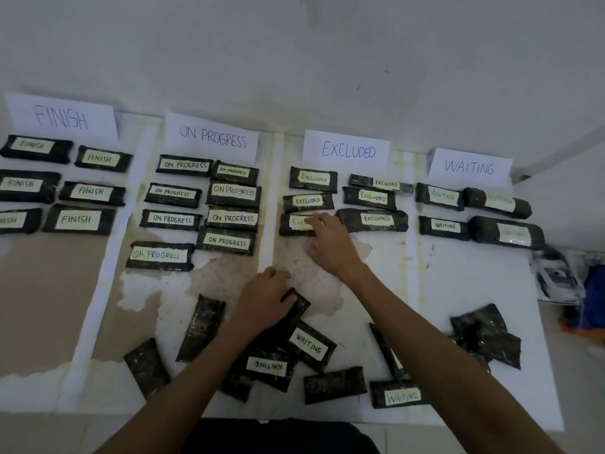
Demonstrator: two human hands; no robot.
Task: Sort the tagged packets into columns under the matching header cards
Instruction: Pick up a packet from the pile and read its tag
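Because each packet belongs under its matching header, your right grip (327,239) lies with fingers seemingly flat on the third packet (296,224) directly below the EXCLUDED card (347,150), likely squaring it into the column. Well below that card, your left grip (265,294) curls round a loose packet (299,301) from the tabletop (458,273) pile. Its tag is hidden, and your right fingers cover half the placed one.
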